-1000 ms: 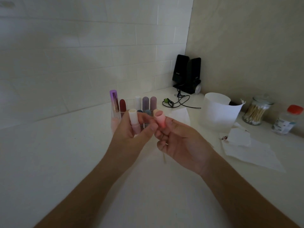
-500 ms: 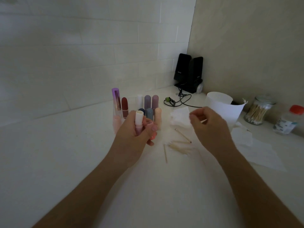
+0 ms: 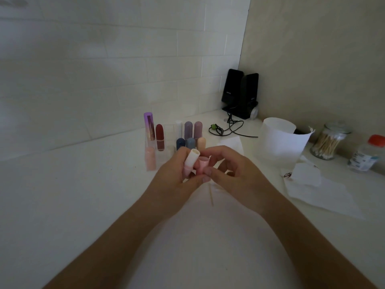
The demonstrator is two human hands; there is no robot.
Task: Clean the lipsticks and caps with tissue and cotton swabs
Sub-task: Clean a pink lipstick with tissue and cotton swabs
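Observation:
My left hand (image 3: 175, 180) grips an uncapped lipstick (image 3: 190, 160), a white and pink tube tilted to the right. It also holds the lipstick's pink cap (image 3: 202, 165) against its thumb, mouth up. My right hand (image 3: 237, 172) touches the cap from the right, thumb and forefinger pinched at its rim. The cotton swab it picked up is hidden inside those fingers. One loose cotton swab (image 3: 211, 195) lies on the counter under my hands. Several capped lipsticks (image 3: 159, 136) stand in a clear organizer behind my hands.
A tissue (image 3: 232, 142) lies behind my right hand, and more tissues (image 3: 320, 190) are spread at the right. A white tub (image 3: 279, 140), a glass jar of cotton swabs (image 3: 327, 142) and a red-capped bottle (image 3: 367, 156) line the right wall. Black speakers (image 3: 239, 94) and a cable (image 3: 228, 128) fill the corner.
My right hand passed the cap to my left hand and reached right to the tissue for a cotton swab. It has now come back to the cap.

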